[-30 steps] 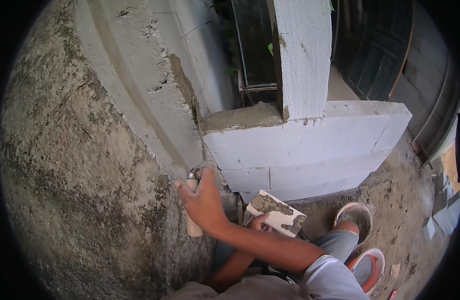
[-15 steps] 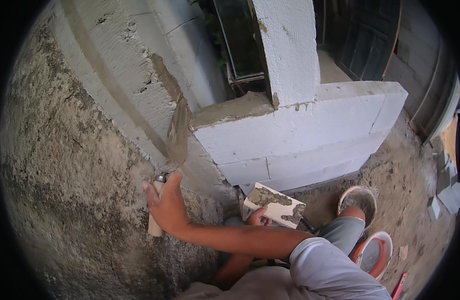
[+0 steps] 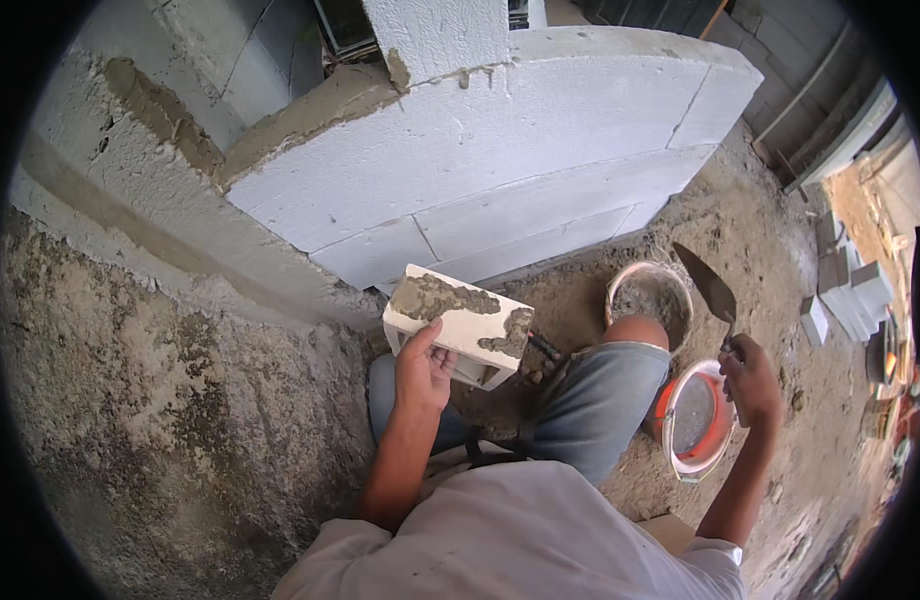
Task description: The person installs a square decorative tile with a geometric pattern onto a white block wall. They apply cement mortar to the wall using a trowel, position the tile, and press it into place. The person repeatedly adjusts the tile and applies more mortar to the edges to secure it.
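Observation:
My left hand [image 3: 423, 368] grips a white box-like mortar board [image 3: 472, 312] by its near edge, thumb on top. Two patches of grey mortar [image 3: 440, 296] cling to its upper face. Out to the right, my right hand [image 3: 750, 382] is closed round the handle of a pointed trowel [image 3: 715, 285], its blade aimed up and away. Below the blade, to the left of that hand, stands an orange-and-white bucket [image 3: 702, 462] with grey contents. Another pale-rimmed bucket [image 3: 620, 285], holding grey material, sits beyond my knee.
A low white block wall [image 3: 500, 170] crosses ahead, with a white post [image 3: 435, 35] rising from it. Mortar covers part of its top at the left. A rough grey-brown surface [image 3: 180, 430] fills the left side. Loose grey blocks [image 3: 850, 285] are stacked at the far right.
My right hand has swung from the rough surface on the left over to the right beside the buckets, trowel in hand. The left hand still holds the mortar board. The view has shifted.

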The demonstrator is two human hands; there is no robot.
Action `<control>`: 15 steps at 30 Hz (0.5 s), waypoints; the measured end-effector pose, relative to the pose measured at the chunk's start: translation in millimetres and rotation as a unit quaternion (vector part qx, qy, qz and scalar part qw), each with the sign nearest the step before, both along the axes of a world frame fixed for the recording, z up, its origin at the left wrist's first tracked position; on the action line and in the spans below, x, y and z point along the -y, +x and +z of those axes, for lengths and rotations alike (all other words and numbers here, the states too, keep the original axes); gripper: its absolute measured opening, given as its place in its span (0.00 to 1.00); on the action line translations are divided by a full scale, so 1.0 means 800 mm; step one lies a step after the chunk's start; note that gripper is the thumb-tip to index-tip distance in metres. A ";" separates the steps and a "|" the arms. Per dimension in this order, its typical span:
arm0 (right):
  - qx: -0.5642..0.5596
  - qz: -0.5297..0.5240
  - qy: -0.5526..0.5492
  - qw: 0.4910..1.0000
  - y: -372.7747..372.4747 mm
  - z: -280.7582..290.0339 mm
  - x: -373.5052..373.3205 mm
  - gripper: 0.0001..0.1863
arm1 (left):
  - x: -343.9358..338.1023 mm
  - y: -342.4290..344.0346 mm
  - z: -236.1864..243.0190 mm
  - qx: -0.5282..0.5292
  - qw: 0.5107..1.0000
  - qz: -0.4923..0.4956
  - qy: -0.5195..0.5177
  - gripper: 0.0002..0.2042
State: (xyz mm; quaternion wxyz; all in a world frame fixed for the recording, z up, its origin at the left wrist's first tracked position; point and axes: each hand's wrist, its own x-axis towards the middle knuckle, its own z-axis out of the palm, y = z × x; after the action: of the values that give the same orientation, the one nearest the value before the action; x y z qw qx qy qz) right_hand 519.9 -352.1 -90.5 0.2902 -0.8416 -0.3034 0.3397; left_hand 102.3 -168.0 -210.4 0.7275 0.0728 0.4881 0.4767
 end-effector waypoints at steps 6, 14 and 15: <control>0.219 0.132 -0.216 0.942 0.152 -0.299 -0.006 0.24 | -0.010 0.024 0.053 0.001 0.998 -0.008 0.065 0.13; 0.272 0.491 0.294 0.773 -0.185 0.143 -0.169 0.65 | 0.033 0.039 0.172 0.003 0.960 0.077 0.269 0.19; 0.338 0.514 0.285 0.735 -0.217 0.156 -0.180 0.68 | 0.035 0.044 0.189 0.020 0.951 0.072 0.300 0.20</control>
State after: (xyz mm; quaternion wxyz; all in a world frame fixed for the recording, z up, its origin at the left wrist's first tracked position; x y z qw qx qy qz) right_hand 346.1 -207.7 34.0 0.1756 -0.4947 -0.8507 0.0277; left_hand 137.4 -196.2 -59.6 0.6456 0.2429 0.3123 0.6532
